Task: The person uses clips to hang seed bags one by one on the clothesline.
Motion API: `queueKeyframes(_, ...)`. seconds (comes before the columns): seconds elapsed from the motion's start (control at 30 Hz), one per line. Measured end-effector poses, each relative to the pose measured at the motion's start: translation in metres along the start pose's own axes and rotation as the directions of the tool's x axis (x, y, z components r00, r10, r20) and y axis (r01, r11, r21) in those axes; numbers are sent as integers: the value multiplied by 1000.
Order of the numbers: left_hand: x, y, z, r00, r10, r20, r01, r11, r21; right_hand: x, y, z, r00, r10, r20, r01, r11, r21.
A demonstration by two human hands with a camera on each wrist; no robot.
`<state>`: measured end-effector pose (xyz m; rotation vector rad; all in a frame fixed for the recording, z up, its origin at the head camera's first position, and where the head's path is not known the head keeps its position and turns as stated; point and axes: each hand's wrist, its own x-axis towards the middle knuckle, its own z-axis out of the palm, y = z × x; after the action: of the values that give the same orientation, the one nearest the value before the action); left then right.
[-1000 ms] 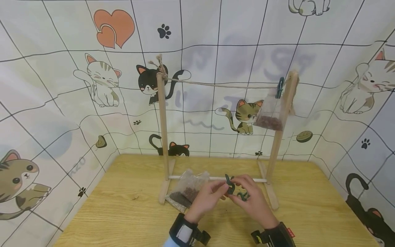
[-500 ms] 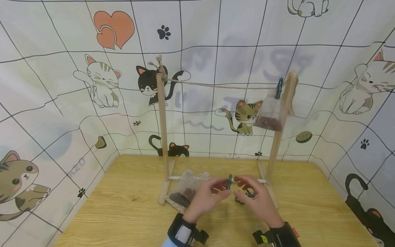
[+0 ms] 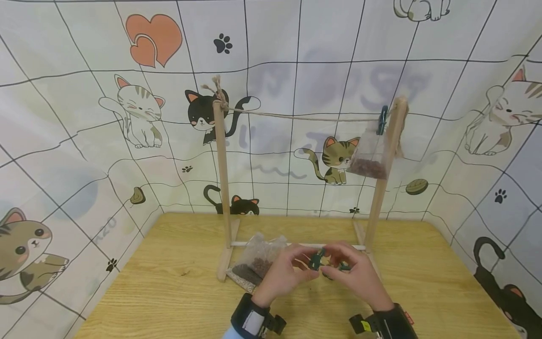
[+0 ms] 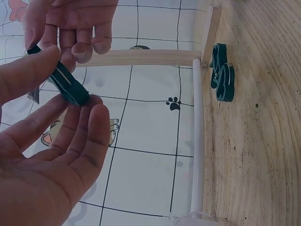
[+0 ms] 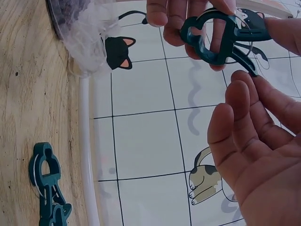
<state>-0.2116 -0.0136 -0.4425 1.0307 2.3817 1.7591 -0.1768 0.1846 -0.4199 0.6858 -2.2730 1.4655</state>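
Note:
In front of the rack, both hands meet at a dark green plastic clip with a thin wire spring. My left hand holds its rounded jaw end between thumb and fingers. The thumb and index finger of my right hand pinch the two handles, as the right wrist view shows. Loose green clips lie on the table beyond the right hand, partly hidden by it in the head view. Beside the left hand sit clear plastic bags with dark and reddish contents.
A wooden rack carries a stretched twine line. Near its right post, another green clip holds a bag of reddish bits on the line. A white bar joins the rack's feet on the wooden table.
The clip has turned between the hands. Half a second ago the right fingers were apart from it; now they pinch its handles. The hanging bag has not moved.

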Motion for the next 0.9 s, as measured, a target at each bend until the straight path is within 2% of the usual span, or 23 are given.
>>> queueKeyframes(0.13, 1, 0, 1, 1000, -4, 16, 3, 1000, 7, 1, -16, -2, 1000, -14, -13, 14, 1000, -7)
queueKeyframes(0.27, 2, 1, 0, 999, -32, 36, 30, 998, 46, 0, -16, -2, 999, -12, -37, 11, 1000, -28)
queueKeyframes(0.37, 1, 2, -5, 997, -71, 14, 69, 987, 148, -2, -1, -1, 999, 5, -54, -7, 999, -44)
queueKeyframes(0.47, 1, 1, -12, 992, -117, -41, 123, 954, 275, -3, 15, -2, 998, 27, -64, -31, 997, -64)
queueKeyframes(0.53, 2, 0, -17, 989, -114, -94, 141, 917, 372, -4, 21, -3, 997, 27, -69, -32, 997, -77)
queueKeyframes(0.6, 3, -4, -22, 985, -83, -152, 147, 864, 482, -5, 21, -4, 996, 40, -77, -47, 994, -94)
queueKeyframes(0.7, 6, -11, -27, 973, 17, -231, 141, 748, 648, -5, 22, -5, 994, 59, -93, -69, 991, -111)
queueKeyframes(0.77, 8, -17, -29, 962, 75, -261, 142, 680, 719, -6, 23, -5, 992, 73, -101, -85, 990, -114)
queueKeyframes(0.83, 10, -23, -30, 957, 100, -271, 145, 643, 752, -6, 25, -6, 991, 76, -106, -88, 990, -113)
queueKeyframes(0.9, 12, -28, -31, 957, 100, -273, 153, 626, 765, -6, 27, -6, 991, 77, -109, -89, 990, -108)
